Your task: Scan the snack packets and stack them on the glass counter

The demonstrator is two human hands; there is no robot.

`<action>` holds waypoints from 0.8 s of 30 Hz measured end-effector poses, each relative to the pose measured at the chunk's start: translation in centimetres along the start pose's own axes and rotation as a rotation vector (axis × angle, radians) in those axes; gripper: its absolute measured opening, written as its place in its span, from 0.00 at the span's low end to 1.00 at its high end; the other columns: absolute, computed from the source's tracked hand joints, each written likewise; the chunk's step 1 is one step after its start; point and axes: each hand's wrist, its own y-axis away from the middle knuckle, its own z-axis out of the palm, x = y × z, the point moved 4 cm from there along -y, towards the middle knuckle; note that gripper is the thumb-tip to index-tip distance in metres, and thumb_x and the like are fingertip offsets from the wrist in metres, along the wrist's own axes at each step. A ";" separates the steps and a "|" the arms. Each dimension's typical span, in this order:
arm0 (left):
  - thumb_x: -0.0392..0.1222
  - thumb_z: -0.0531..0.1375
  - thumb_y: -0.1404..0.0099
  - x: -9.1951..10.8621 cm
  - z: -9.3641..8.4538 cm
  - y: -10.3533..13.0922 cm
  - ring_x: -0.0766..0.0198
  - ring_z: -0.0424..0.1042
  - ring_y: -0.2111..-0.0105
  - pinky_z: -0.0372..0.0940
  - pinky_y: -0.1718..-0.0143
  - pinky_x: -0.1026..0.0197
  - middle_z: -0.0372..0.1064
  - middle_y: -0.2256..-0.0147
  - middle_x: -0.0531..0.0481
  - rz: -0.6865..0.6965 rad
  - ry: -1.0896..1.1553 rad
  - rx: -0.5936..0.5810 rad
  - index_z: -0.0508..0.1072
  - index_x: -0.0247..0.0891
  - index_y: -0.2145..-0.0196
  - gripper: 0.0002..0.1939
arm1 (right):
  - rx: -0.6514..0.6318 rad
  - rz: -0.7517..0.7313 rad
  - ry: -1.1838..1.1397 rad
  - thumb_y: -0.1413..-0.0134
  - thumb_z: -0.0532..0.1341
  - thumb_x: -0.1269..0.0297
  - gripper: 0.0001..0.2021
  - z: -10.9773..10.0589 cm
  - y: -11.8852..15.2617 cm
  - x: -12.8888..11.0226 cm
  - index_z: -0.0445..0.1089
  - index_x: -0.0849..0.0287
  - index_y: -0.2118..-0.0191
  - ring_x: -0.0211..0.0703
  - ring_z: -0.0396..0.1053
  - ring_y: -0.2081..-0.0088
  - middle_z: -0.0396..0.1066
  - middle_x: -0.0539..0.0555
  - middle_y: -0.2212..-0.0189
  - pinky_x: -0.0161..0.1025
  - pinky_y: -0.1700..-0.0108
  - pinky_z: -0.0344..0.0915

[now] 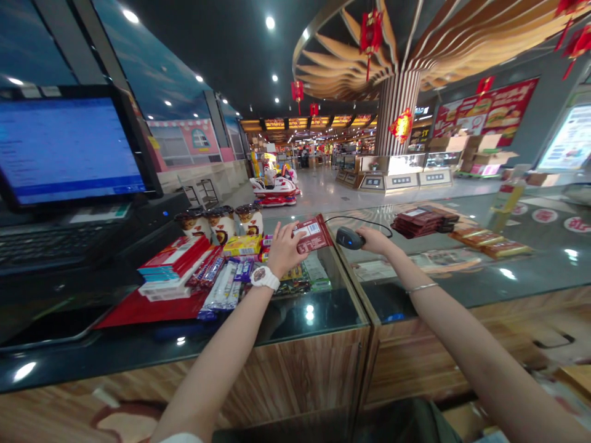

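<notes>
My left hand [285, 249], with a white watch on the wrist, holds a dark red packet [316, 234] above the glass counter; a white barcode label shows on the packet's upper face. Just right of it, my right hand [375, 240] is wrapped round a black barcode scanner [349, 239] whose head points left toward the packet. A small blue light glows on the scanner, and its black cable loops behind it. Dark red packets [415, 221] lie piled on the counter to the right, beside gold-wrapped bars [494, 243].
On the left stand a monitor [69, 147] and keyboard [50, 246]. Lidded cups [221, 223], red and white boxes [173, 261] and wrapped bars [226, 286] crowd the left counter. A bottle [506, 195] stands at the right.
</notes>
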 end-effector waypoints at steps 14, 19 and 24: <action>0.45 0.67 0.46 0.1 0.3 0.1 0.47 0.63 0.40 0.46 0.32 0.38 0.63 0.40 0.38 -0.016 0.013 -0.038 0.73 0.39 0.52 0.23 | -0.130 0.108 0.023 0.57 0.59 0.80 0.28 -0.1 0.2 -0.1 0.71 0.59 0.47 0.54 0.72 0.48 0.74 0.61 0.50 0.44 0.47 0.67; 0.46 0.67 0.46 0.2 0.2 0.1 0.47 0.63 0.40 0.45 0.32 0.38 0.63 0.40 0.38 -0.016 0.028 -0.056 0.73 0.39 0.51 0.24 | 0.137 0.124 -0.068 0.52 0.57 0.77 0.31 -1.9 -0.3 -0.7 0.65 0.61 0.39 0.56 0.66 0.42 0.68 0.63 0.43 0.52 0.40 0.62; 0.44 0.67 0.46 0.5 0.0 0.1 0.48 0.61 0.39 0.43 0.32 0.38 0.62 0.40 0.37 0.016 0.051 -0.084 0.72 0.38 0.50 0.25 | 0.301 -0.178 -0.230 0.46 0.62 0.61 0.37 -3.0 -0.5 -5.2 0.51 0.55 0.32 0.55 0.53 0.34 0.53 0.62 0.33 0.55 0.34 0.54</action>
